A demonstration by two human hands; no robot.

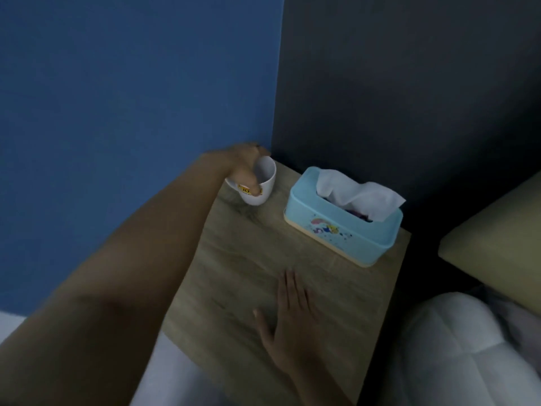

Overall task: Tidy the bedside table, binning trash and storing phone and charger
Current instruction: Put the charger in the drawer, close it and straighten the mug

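1. 2 hands work over the desk (234, 259) in the head view. The left hand (243, 165) reaches to the far left corner and pinches the rim of a white cup (262, 183), thumb on the printed outer side and fingers curled over the far edge. The right hand (288, 315) lies flat and spread on the near part of the desk, holding nothing.
2. 1 blue tissue box (342, 227) stands at the far right of the desk, well apart from the cup, with a white tissue (357, 191) sticking out of its slot.
3. To do this step well, I would keep the cup level and grip it firmly, because a rim pinch can slip and the wall is close behind.
4. No phone, charger or bin shows here, so I cannot tell where they are. Whether the cup holds liquid is hard to make out, its label is partly covered by the thumb, and the dim light blurs the bedding (456, 347) at right.
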